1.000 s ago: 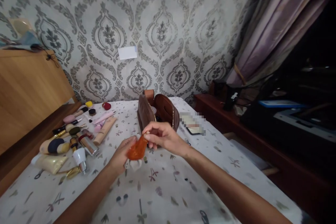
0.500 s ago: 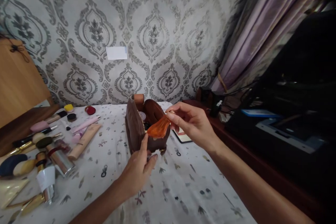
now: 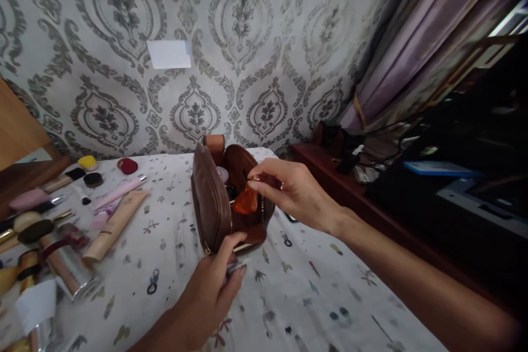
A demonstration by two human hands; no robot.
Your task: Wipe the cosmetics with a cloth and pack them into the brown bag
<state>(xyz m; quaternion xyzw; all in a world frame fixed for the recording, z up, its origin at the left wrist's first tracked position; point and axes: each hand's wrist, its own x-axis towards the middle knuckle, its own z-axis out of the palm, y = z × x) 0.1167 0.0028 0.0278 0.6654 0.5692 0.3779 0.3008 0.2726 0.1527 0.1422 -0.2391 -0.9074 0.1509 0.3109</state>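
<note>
Orange pouch [image 3: 246, 202] lowered into brown bag [image 3: 211, 203], right fingers [image 3: 270, 167] pinching it, left fingers [image 3: 229, 246] can't tell; zipper [image 3: 242, 247] could snag it.

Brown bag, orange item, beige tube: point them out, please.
Brown bag [image 3: 212, 201], head view: left outer side.
Orange item [image 3: 246, 202], head view: its hanging lower part.
Beige tube [image 3: 116, 225], head view: middle of its body.
</note>
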